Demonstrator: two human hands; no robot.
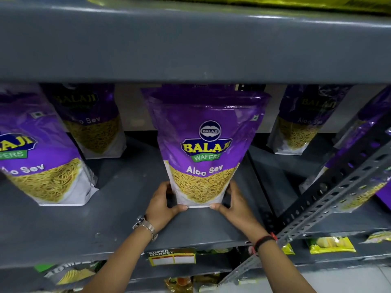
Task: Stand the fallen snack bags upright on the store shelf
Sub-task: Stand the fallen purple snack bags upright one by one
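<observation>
A purple Balaji Aloo Sev snack bag (204, 142) stands upright in the middle of the grey metal shelf (127, 218). My left hand (163, 203) grips its lower left corner, thumb across the bottom edge. On the opposite side, my right hand (236, 203) holds the lower right corner the same way. Another bag of the same kind (40, 157) stands upright at the left front. Two more stand further back, one at the back left (93, 127) and one at the back right (300, 123).
The shelf above (190, 49) overhangs the bag tops. A slotted grey upright post (330, 199) slants across the right side, with more purple bags (372, 132) behind it. A price label (171, 256) is on the shelf's front edge. Yellow snack packs (330, 244) lie on the shelf below.
</observation>
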